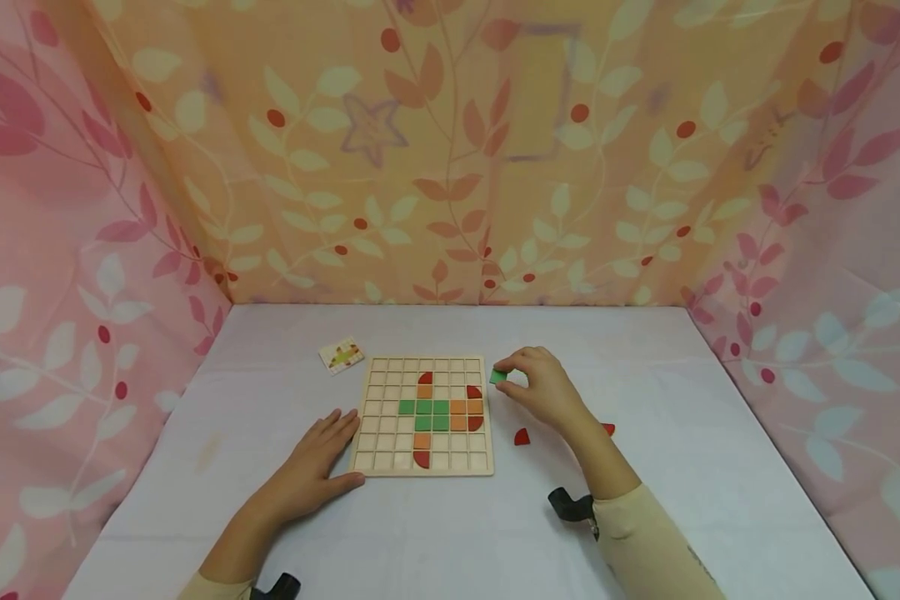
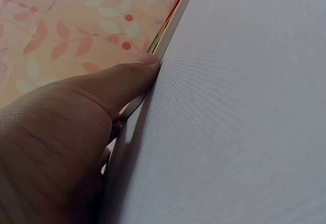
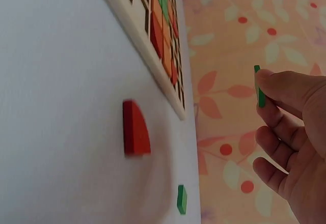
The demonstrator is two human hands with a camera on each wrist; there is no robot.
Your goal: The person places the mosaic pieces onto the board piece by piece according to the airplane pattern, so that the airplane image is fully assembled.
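A wooden grid board (image 1: 386, 458) lies on the table, with green, orange and red pieces set in its squares. My right hand (image 1: 546, 390) pinches a green square tile (image 1: 498, 377) between thumb and fingers, raised just beyond the board's right edge. In the right wrist view that tile (image 3: 260, 87) is seen edge-on. My left hand (image 1: 309, 467) rests at the board's left side, fingers extended, the thumb (image 2: 127, 81) against its near corner. A red quarter-round piece (image 1: 522, 437) lies right of the board, below my right hand.
Another green tile (image 3: 182, 199) lies on the table in the right wrist view. A second red piece (image 1: 608, 429) shows partly behind my right forearm. At the board's upper left lies a small pattern card (image 1: 341, 356). Patterned curtains (image 1: 450, 167) enclose the table.
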